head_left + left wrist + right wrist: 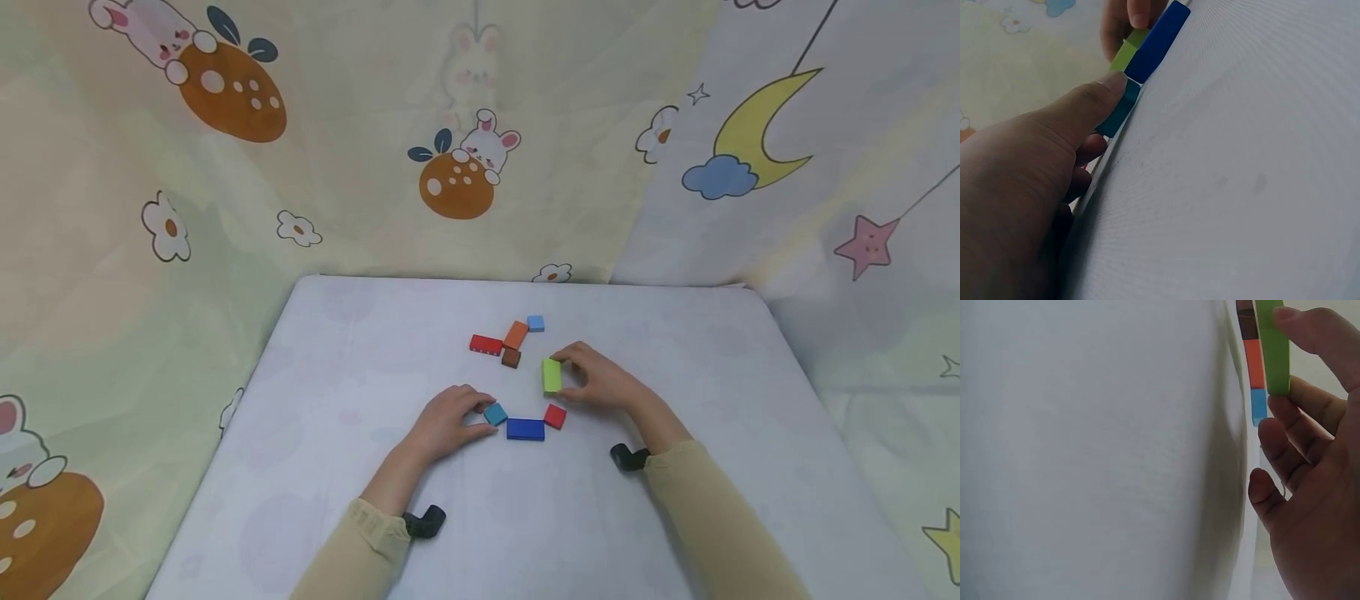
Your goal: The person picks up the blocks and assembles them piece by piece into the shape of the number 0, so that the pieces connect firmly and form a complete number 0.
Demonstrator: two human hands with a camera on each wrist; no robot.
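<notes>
My left hand (pixel 446 423) pinches a small teal block (pixel 495 414) between thumb and fingers, at the left end of a dark blue block (pixel 525 430). A small red block (pixel 555 417) touches the blue block's right end. Above that red block, my right hand (pixel 606 382) holds a lime green block (pixel 551 377) by its ends. In the right wrist view the thumb presses one end of the green block (pixel 1274 359) and a finger touches the other. The left wrist view shows the left thumb on the teal block (pixel 1119 109), close by the blue block (pixel 1159 44).
Farther back on the white table (pixel 360 350) lie a long red block (pixel 486 345), an orange block (pixel 515 335), a brown block (pixel 511 358) and a light blue block (pixel 536 323), grouped together. Printed cloth (pixel 360 150) hangs behind the table.
</notes>
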